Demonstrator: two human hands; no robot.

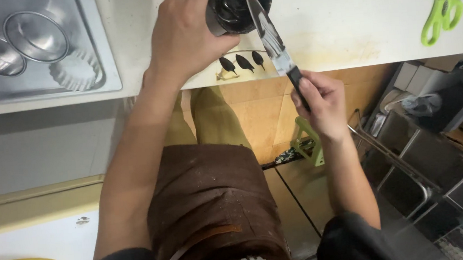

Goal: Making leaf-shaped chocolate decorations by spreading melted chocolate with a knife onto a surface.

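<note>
My left hand (183, 37) grips a small dark cup (238, 5) tilted on its side at the edge of the white counter (338, 22); its inside is coated with a glossy black paste. My right hand (320, 104) holds a knife (271, 36) by its black handle, the blade reaching up into the cup's mouth. Three small black leaf-shaped dabs (244, 63) lie in a row on the counter just below the cup.
A metal tray (32, 52) at the left holds two round steel tins and a fluted tart mould. Green scissors (442, 9) and a purple tool lie at the right. Below are my brown apron, a tiled floor and a metal rack.
</note>
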